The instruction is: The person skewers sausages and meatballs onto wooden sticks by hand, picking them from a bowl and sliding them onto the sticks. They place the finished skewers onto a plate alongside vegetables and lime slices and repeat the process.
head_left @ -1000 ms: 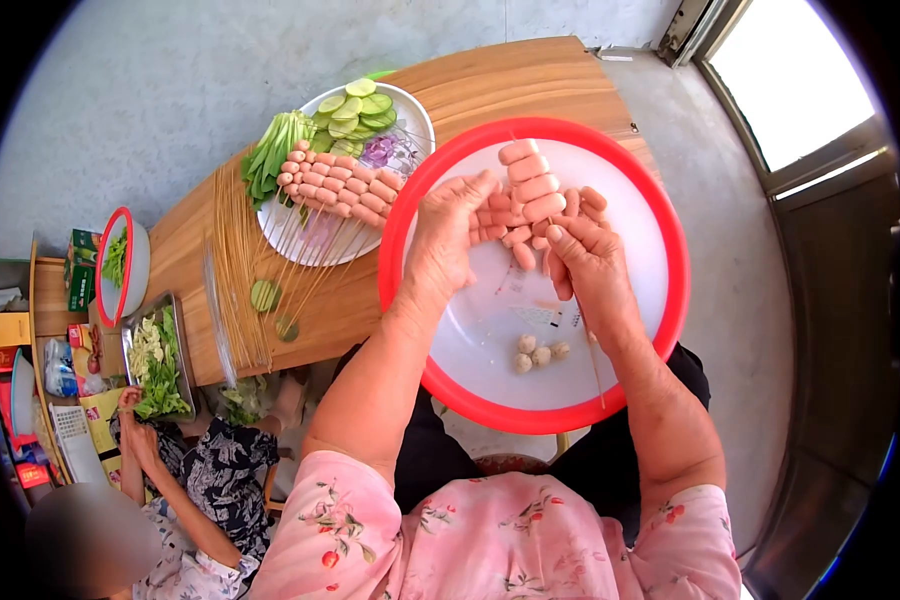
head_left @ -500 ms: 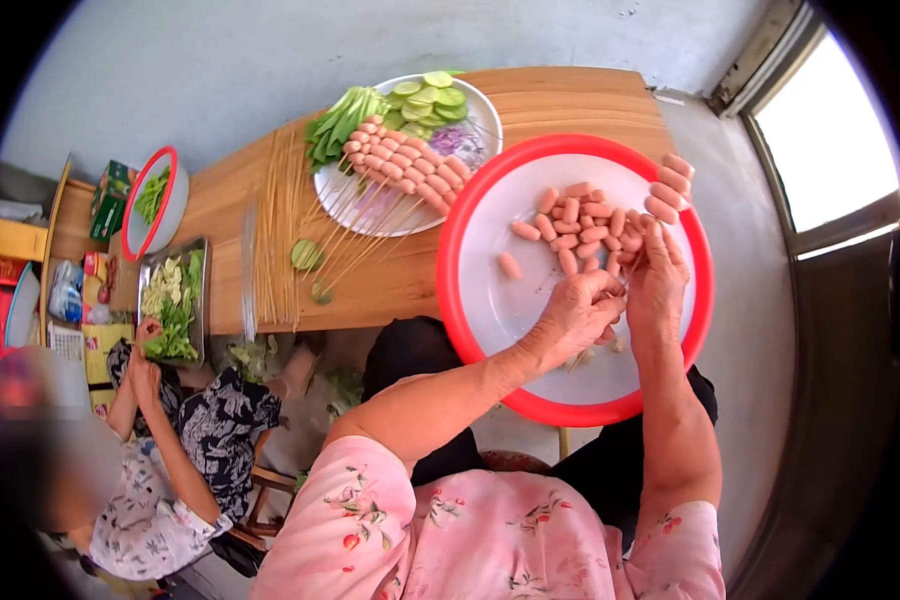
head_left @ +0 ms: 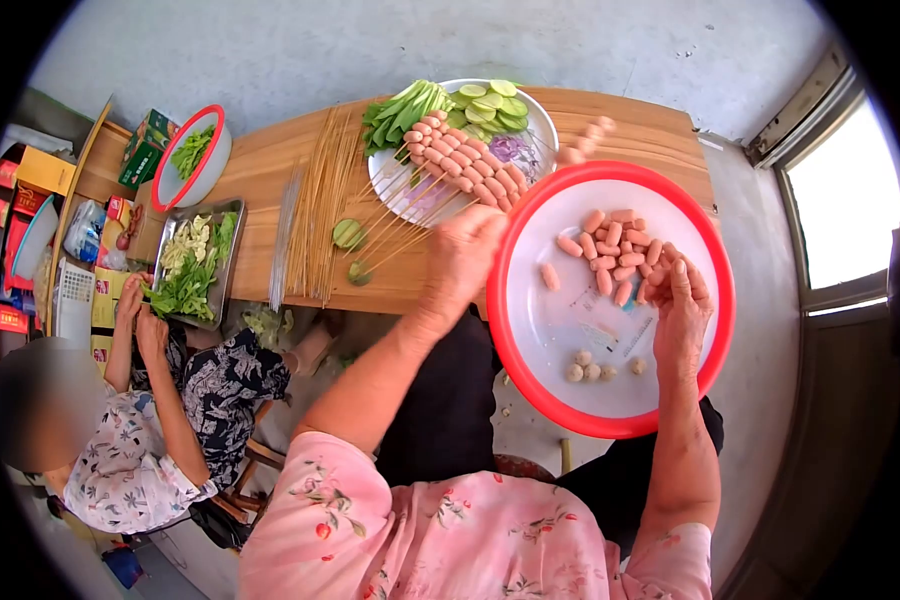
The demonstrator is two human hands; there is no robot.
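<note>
My left hand [head_left: 465, 255] is closed on a skewer beside the red rim of the basin [head_left: 515, 330]. Several small sausages [head_left: 585, 140], blurred by motion, sit on the skewer's far end above the plate's right side. Inside the basin, my right hand [head_left: 682, 315] has its fingers bent around a small sausage at the edge of a loose pile of small sausages [head_left: 610, 245]; its fingertips are partly hidden. Several pale round balls [head_left: 590, 371] lie lower in the basin. Filled sausage skewers [head_left: 465, 160] rest across a white plate [head_left: 385, 180].
Bare bamboo skewers [head_left: 320, 200] and cucumber ends [head_left: 349, 234] lie on the wooden table [head_left: 630, 120]. Leafy greens [head_left: 405, 115] and cucumber slices [head_left: 490, 105] share the plate. At left, another person [head_left: 140, 440] handles greens by a metal tray [head_left: 225, 270].
My left hand has moved left and up out of the basin, taking the sausage skewer from my right hand. My right hand is now at the loose sausages. The pale balls have come into view.
</note>
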